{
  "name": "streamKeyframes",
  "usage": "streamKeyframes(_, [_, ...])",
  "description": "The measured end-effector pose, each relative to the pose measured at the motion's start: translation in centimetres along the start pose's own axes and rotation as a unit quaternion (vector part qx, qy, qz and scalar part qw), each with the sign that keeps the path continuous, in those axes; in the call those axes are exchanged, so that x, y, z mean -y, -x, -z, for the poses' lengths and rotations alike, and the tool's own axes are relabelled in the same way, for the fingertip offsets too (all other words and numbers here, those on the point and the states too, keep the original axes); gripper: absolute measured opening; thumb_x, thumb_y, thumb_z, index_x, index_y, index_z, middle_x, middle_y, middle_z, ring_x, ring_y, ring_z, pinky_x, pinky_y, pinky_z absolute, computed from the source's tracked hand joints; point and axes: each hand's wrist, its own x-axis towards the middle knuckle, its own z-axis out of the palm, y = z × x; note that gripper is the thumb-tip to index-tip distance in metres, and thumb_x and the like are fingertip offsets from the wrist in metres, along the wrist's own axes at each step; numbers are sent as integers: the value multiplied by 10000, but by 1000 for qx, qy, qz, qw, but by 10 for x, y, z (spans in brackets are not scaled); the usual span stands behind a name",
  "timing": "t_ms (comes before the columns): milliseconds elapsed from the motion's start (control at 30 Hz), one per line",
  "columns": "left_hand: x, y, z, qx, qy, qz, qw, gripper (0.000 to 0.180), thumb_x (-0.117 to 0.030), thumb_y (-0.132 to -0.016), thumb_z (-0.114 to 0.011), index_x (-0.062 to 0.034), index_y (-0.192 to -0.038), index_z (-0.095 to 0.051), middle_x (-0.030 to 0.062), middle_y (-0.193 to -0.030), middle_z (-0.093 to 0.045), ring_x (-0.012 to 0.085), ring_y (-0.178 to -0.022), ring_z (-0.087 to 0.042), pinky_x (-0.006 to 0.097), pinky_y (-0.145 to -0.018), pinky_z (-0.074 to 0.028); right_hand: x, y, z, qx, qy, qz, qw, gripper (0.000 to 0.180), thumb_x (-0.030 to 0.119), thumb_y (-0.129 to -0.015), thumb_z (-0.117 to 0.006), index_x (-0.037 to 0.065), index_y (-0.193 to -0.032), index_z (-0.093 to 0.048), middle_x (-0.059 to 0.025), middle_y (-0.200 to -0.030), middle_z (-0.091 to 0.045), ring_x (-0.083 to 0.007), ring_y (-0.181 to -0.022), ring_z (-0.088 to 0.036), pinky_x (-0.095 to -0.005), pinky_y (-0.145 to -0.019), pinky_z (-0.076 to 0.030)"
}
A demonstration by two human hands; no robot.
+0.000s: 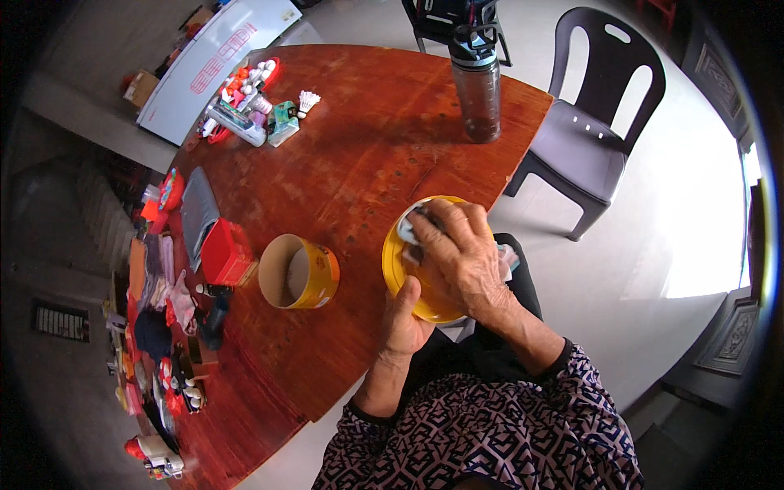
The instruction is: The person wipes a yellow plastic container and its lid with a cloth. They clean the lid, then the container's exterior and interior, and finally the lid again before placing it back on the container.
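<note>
A round yellow plastic lid [394, 273] is held over the table's near right edge, tilted toward me. My left hand [404, 325] grips its lower rim, thumb on top and the other fingers hidden beneath. Across the lid's face lies my right hand [464, 253], its curled fingers pressing a pale cloth [406, 229] against the inner surface. Another pale, pinkish bit of material [507, 260] shows beyond my right hand; whether it belongs to the same cloth I cannot tell. To the left stands an uncovered yellow canister [323, 278], its mouth facing up.
A tall grey water bottle [478, 98] stands at the far right of the wooden table [367, 122]. A shuttlecock [308, 102] and small packets lie at the far left. Nearer left are a red box [227, 251] and piled clothes. A grey plastic chair [592, 139] stands beyond the right edge.
</note>
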Motion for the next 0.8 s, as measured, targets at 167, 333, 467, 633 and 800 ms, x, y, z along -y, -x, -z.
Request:
streamKeyframes(167, [-2,0,0,-34,-11,25,999,845,-682,-894,-429,-166,-1504,-152,105,-1477,-322,254,-1354,-368,439,-1074,-403,3,11,2,86,-99,93,987,390,210,-679,-694,40,-1030,-696,-86,-1205,-578,-269,-1007,-515,-356,-844,-463])
streamKeyframes(333, [5,2,6,-51,-23,10,998,856,-718,-890,-365,-119,-1481,-208,107,-1460,-349,235,-1331,-402,399,-1057,-429,-7,16,3,114,-213,138,961,357,166,-675,-715,72,-1018,-695,-75,-1143,-637,-249,-930,-570,-353,-818,-460])
streamKeyframes(467, [1,-2,-6,-63,3,15,998,732,-570,-958,-422,-139,-1499,-181,107,-1469,-338,250,-1354,-369,444,-1089,-377,-5,8,-4,67,-90,107,988,396,164,-619,-697,92,-1008,-697,-64,-1139,-633,-255,-950,-569,-327,-817,-476])
streamKeyframes(633, [2,1,-2,-59,52,7,997,613,-288,-968,-531,-101,-1474,-240,109,-1434,-382,250,-1324,-404,460,-1090,-366,-12,5,-9,-5,35,22,999,416,157,-623,-729,65,-1027,-692,-76,-1099,-608,-261,-947,-552,-368,-803,-492])
streamKeyframes(800, [8,0,5,-52,0,-17,998,593,-345,-972,-501,-81,-1458,-286,135,-1434,-412,276,-1329,-406,475,-1089,-363,-12,21,8,62,163,-45,984,390,162,-719,-665,29,-1085,-646,-99,-1114,-577,-265,-901,-532,-363,-735,-465])
